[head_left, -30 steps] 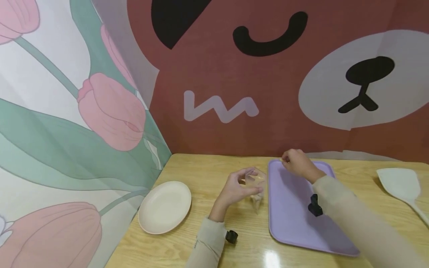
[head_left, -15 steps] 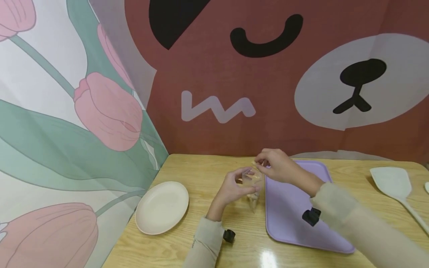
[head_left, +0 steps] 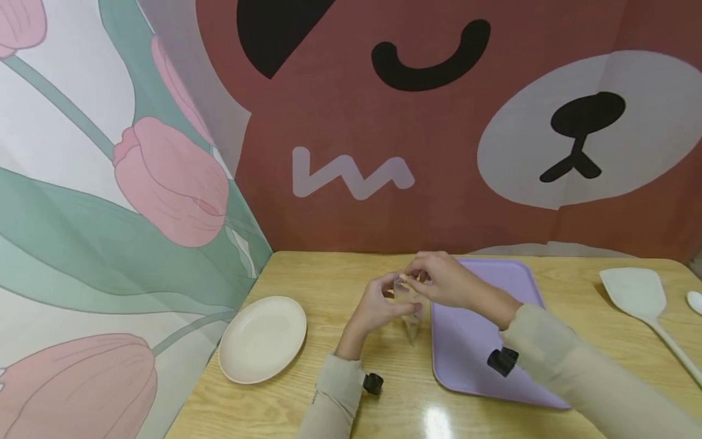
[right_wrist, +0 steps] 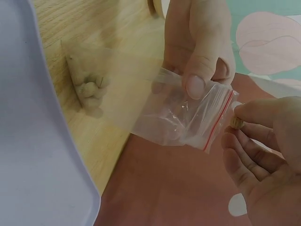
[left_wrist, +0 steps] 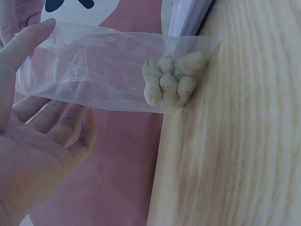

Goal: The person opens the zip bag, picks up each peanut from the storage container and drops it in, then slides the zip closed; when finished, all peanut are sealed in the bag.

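Note:
My left hand holds a clear zip bag near its mouth, thumb on one side and fingers on the other. Several peanuts in their shells lie in the bottom of the bag, which hangs down to the tabletop. A red zip line runs along the mouth in the right wrist view. Right at that mouth, my right hand pinches a single peanut between thumb and fingertips. Only the end of this peanut shows; the fingers cover the rest.
A purple tray lies on the wooden table beneath my right forearm. On the left stands a cream plate. A white spatula lies at the right, with a small white utensil's rounded end beyond it.
My right hand has moved left from over the tray's far edge to the bag's mouth, with the peanut pinched. The left hand has kept its hold on the bag.

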`<state>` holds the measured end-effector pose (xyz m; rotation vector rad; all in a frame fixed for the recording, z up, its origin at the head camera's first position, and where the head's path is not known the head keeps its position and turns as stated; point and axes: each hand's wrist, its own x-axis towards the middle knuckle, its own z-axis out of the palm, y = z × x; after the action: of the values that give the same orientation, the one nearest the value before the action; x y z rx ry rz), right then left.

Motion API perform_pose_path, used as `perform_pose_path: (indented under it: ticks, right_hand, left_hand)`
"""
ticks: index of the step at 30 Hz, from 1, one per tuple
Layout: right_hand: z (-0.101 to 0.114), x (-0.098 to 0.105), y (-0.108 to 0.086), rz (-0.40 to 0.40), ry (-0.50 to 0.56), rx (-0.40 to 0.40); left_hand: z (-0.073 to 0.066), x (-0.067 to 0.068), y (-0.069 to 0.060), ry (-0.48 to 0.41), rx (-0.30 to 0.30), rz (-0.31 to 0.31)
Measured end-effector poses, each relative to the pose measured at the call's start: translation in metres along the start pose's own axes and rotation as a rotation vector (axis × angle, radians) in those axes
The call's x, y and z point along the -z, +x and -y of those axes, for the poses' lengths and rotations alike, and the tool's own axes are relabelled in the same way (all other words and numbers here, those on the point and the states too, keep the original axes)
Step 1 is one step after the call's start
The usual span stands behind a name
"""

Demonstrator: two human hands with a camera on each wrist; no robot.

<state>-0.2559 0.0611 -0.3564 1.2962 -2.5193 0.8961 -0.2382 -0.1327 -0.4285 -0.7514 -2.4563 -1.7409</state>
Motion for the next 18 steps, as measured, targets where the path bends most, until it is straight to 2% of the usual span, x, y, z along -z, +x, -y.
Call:
perform_pose_path:
  ticks: [3, 6, 8, 14, 18]
  right_hand:
    - [-0.001, 0.000, 0.000, 0.000, 0.000, 0.003]
    - [-0.003, -0.001, 0.000, -0.005, 0.006, -0.005]
    - [-0.004, -0.001, 0.000, -0.010, 0.008, -0.010]
    - [-0.001, -0.002, -0.001, -0.027, 0.023, -0.019]
    - [0.007, -0.002, -0.004, -0.054, 0.096, -0.052]
  left_hand:
    - [-0.016, 0.002, -0.003, 0.012, 0.002, 0.006]
    - [-0.026, 0.004, -0.005, 0.024, 0.013, 0.011]
    - [-0.021, 0.003, -0.004, 0.027, 0.022, 0.008]
    - [0.006, -0.001, 0.002, 0.026, 0.015, -0.012]
    - [0.010, 0.001, 0.002, 0.041, 0.012, -0.035]
